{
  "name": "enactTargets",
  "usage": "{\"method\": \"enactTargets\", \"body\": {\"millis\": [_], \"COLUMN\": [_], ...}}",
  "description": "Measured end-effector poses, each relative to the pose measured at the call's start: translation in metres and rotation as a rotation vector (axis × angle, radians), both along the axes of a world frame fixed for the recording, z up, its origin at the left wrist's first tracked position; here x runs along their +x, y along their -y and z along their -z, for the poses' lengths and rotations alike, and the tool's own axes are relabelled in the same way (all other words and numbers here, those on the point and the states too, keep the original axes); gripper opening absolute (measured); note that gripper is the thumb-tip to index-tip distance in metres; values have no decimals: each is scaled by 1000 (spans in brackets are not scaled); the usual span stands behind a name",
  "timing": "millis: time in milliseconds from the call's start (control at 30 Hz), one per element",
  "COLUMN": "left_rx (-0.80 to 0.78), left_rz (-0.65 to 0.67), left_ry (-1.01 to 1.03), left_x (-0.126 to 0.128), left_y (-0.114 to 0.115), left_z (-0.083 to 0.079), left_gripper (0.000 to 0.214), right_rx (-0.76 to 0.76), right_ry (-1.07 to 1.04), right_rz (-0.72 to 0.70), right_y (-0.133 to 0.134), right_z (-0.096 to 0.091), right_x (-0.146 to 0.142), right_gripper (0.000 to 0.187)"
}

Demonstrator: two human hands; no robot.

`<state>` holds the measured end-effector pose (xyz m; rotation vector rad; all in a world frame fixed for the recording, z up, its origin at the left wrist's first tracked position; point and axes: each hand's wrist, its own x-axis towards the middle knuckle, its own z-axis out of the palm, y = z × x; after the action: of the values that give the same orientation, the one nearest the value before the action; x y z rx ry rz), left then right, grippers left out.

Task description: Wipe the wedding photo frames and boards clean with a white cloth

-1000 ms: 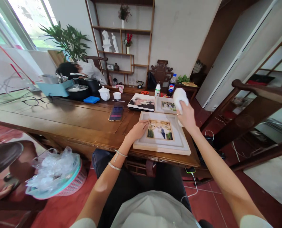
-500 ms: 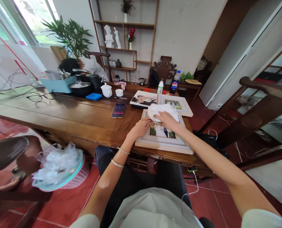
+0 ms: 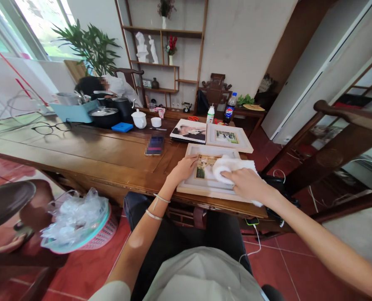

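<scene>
A light wooden picture frame (image 3: 211, 191) with a photo inside lies flat at the near edge of the table. My left hand (image 3: 185, 168) rests on its left border, fingers stretched toward the photo. In my right hand (image 3: 248, 184) is a bunched white cloth (image 3: 231, 165), pressed on the frame's right half. The cloth covers the right part of the photo, and one end hangs over the frame's lower right corner. Just behind lie a second framed photo (image 3: 243, 141) and a photo panel (image 3: 189, 130) showing dark clothing.
Farther left on the wooden table (image 3: 123, 156) are a phone (image 3: 154, 146), a white lidded pot (image 3: 138, 119), a small white cup (image 3: 156, 122) and glasses (image 3: 52, 128). A cola bottle (image 3: 230, 109) and white bottle (image 3: 210, 115) stand behind the frames. A person leans at the far side.
My right hand has moved the cloth right and nearer to me across the frame, uncovering the photo's left part and the upper border. My left hand stays at the left border.
</scene>
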<state>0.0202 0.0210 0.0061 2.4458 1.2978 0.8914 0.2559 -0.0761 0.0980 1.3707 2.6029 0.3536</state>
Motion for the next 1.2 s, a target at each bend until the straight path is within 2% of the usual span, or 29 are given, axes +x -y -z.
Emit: {"method": "enactTargets", "body": {"millis": [100, 167, 300, 433, 533, 633, 733, 800, 933, 1067, 1133, 1200], "left_rx": [9, 16, 26, 15, 11, 20, 35, 42, 32, 23, 20, 24], "left_rz": [0, 12, 40, 35, 27, 28, 51, 78, 50, 34, 35, 35], "left_ry": [-7, -12, -16, -14, -10, -9, -14, -16, -10, -17, -18, -23], "left_x": [-1, -1, -1, -1, -1, -1, -1, -1, -1, -1, -2, -2], "left_y": [0, 1, 2, 2, 3, 3, 2, 0, 1, 3, 2, 0], "left_z": [0, -1, -4, -5, -5, -5, -5, -4, -3, -3, -3, -2], "left_gripper": [37, 38, 38, 39, 39, 39, 38, 38, 38, 38, 39, 40], "right_rx": [-46, -37, 61, 125, 129, 111, 60, 3, -203, -362, -351, -260], "right_ry": [-59, -98, -125, -161, -186, -189, -182, -190, -266, -315, -340, -372], "right_rz": [-21, 13, 99, 118, 57, -12, -88, -150, -278, -245, -203, -118], "right_y": [27, 24, -23, -75, -96, -100, -86, -66, -5, 46, 52, 44], "right_z": [-2, 4, 19, 22, 22, 29, 34, 32, 7, -29, -42, -52], "right_x": [-14, -11, 15, 30, 18, -6, -25, -30, -22, 3, 19, 35], "right_gripper": [53, 56, 62, 66, 65, 60, 60, 61, 60, 60, 57, 51]}}
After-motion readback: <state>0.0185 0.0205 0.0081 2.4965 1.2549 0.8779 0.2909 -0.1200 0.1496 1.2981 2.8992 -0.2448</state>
